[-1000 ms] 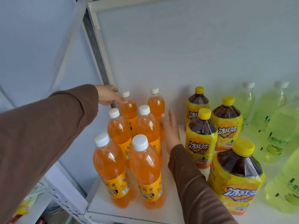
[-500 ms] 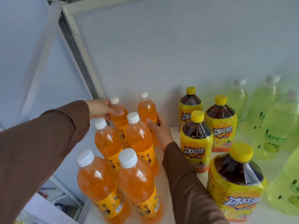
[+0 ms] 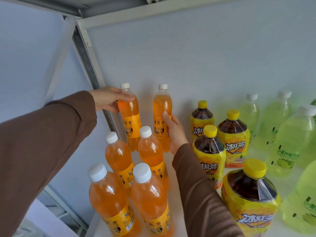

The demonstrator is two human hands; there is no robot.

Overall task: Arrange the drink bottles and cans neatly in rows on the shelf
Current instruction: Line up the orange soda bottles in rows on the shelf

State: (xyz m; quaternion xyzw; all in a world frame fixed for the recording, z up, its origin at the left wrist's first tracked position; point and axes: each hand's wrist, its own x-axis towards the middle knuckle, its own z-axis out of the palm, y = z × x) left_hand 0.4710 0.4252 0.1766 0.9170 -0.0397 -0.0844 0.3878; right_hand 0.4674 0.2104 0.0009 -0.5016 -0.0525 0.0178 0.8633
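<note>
From the head camera, six orange soda bottles stand in two columns at the left end of the white shelf [image 3: 172, 161], all upright with white caps. The left hand [image 3: 109, 100] wraps around the shoulder of the rear left orange bottle [image 3: 129, 115], thumb across the front and fingers behind, just beside the grey shelf post [image 3: 89, 65]. The right hand [image 3: 176, 132] grips the rear right orange bottle [image 3: 162, 113] from its right side at label height, thumb pressed on the front. Both rear bottles sit close to the pale back wall [image 3: 188, 57]. In front of them come the middle pair [image 3: 150, 151] and then the front pair [image 3: 109, 197], nearest the camera and touching each other. To the right of the right sleeve [image 3: 201, 194] stand four iced tea bottles [image 3: 234, 139] with yellow caps and labels, the nearest one large in view. Further right are pale green lime drink bottles [image 3: 294, 137]; they look soft and washed out, so their exact count is hard to tell.
</note>
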